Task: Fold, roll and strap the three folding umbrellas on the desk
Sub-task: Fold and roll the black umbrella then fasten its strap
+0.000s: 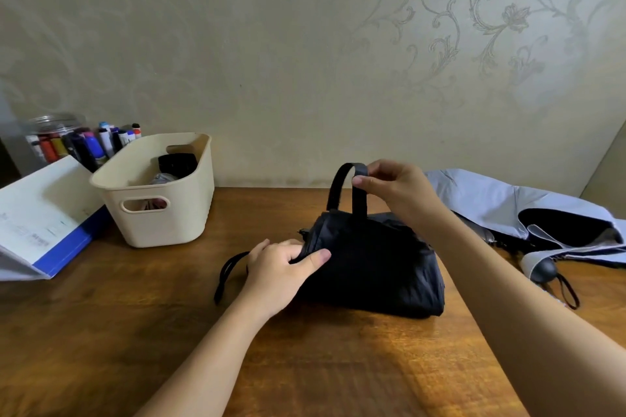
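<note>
Hands apart: your left hand (283, 267) grips the left end of the black umbrella (376, 267), thumb pressed over its crinkled matte fabric. Your right hand (389, 184) pinches the flat woven strap (343, 183), which arches up above the bundle. Umbrella lies centre frame on the glossy wood-grain tabletop (305, 366), loosely bundled, soft, lumpy. Pale grey-blue umbrella (501, 203) sprawls unfolded at right edge. Smooth cream plastic basket (162, 213) stands left of centre.
</note>
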